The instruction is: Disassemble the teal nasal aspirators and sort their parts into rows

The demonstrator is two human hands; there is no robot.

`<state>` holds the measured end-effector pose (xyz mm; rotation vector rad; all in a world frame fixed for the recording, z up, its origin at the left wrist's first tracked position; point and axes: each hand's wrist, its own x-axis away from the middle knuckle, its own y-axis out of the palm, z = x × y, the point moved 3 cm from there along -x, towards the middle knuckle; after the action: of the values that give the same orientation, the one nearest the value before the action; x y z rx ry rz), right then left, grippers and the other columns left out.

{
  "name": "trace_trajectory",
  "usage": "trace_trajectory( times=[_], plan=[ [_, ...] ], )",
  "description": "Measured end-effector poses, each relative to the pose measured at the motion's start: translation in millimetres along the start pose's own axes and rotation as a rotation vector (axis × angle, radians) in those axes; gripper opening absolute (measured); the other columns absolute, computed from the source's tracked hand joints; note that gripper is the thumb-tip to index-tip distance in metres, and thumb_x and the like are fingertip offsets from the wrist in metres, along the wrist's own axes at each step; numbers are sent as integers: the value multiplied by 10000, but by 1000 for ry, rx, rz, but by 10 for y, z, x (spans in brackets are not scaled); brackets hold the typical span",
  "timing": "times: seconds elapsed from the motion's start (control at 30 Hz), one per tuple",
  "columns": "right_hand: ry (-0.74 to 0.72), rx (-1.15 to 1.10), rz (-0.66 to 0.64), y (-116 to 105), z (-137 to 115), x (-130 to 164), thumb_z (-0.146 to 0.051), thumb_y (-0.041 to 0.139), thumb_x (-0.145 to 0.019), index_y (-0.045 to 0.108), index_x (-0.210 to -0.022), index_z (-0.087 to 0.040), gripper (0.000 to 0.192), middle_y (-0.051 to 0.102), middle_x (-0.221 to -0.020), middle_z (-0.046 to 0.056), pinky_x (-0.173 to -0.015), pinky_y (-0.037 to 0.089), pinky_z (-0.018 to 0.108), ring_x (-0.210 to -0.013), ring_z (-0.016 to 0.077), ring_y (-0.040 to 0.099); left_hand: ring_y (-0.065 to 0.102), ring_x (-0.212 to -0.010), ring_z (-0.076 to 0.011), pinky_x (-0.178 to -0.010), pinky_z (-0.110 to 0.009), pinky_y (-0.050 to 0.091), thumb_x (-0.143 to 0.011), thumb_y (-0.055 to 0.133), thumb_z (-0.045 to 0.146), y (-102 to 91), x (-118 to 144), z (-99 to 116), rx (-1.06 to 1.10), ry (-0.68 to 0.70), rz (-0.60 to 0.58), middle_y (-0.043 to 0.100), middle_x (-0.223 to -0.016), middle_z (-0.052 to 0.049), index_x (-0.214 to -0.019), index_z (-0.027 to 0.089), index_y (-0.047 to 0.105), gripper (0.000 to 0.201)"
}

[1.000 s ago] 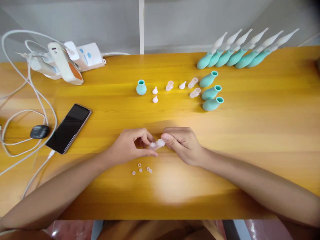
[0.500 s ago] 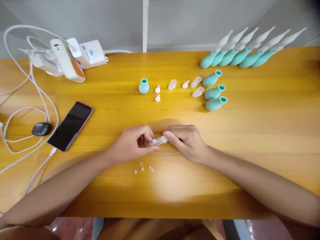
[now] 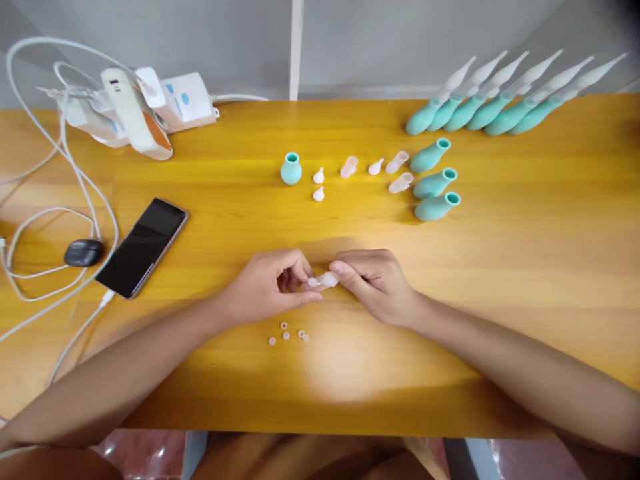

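Near the middle of the wooden table, my left hand (image 3: 280, 283) is closed, fingers and thumb around a small translucent plastic tube (image 3: 320, 283) with a short side nub. My right hand (image 3: 373, 283) pinches the tube's right end, where a whitish part shows at the thumb tip; whether that is a separate piece I cannot tell. The fingers cover much of both ends. Just below my hands lie several tiny translucent rings and discs (image 3: 286, 335).
Behind my hands are turquoise bulbs (image 3: 431, 182), a single turquoise bulb (image 3: 291, 170), small white teardrop tips (image 3: 319, 193) and translucent tubes (image 3: 397, 162). Farther right lie assembled bulbs with nozzles (image 3: 485, 110). A phone (image 3: 143, 248), cables and chargers (image 3: 187, 103) occupy the left.
My head view has shifted slightly, so the objects on the table appear a little to the right. Both hands keep hold of the tube in nearly the same pose.
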<state>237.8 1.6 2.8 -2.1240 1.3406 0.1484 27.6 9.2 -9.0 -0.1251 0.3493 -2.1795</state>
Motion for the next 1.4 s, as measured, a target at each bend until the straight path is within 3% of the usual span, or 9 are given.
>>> trace_trajectory(
  times=[0.5, 0.73, 0.87, 1.17, 1.4],
  plan=[
    [-7, 98, -42, 35, 34, 18, -217, 546, -1141, 544, -718, -171, 426, 440, -610, -45, -549, 328, 225, -536, 62, 423, 472, -632, -69, -597, -228, 380, -911, 846, 274, 14, 17, 13, -77, 12, -4, 669, -853, 29, -828, 191, 562, 308],
    [23, 28, -41, 66, 28, 23, -236, 528, -1148, 584, -740, -175, 416, 500, -621, -37, -551, 337, 222, -536, 65, 437, 447, -617, -60, -602, -232, 379, -915, 839, 263, 24, 18, 7, -62, 18, 4, 703, -893, 22, -820, 188, 566, 298],
    [67, -39, -54, 68, 27, 25, -295, 502, -1165, 626, -773, -185, 425, 541, -628, -31, -550, 337, 233, -529, 76, 435, 449, -619, -55, -596, -228, 377, -912, 854, 257, 28, 28, 6, -27, 12, 23, 726, -919, 17, -823, 185, 583, 295],
    [111, -106, -50, 82, 8, 40, -340, 463, -1183, 551, -727, -188, 488, 543, -635, -29, -579, 375, 230, -548, 81, 464, 487, -606, -58, -554, -229, 363, -853, 916, 264, 25, 34, -3, 47, -40, 91, 778, -897, -6, -785, 171, 638, 301],
    [7, 32, -34, 127, 11, 84, -272, 473, -1180, 548, -785, -185, 411, 495, -653, -38, -584, 343, 231, -566, 79, 444, 570, -634, -74, -557, -237, 365, -839, 929, 253, 27, 45, -4, 52, -13, 105, 796, -892, -17, -749, 168, 643, 312]
  ],
)
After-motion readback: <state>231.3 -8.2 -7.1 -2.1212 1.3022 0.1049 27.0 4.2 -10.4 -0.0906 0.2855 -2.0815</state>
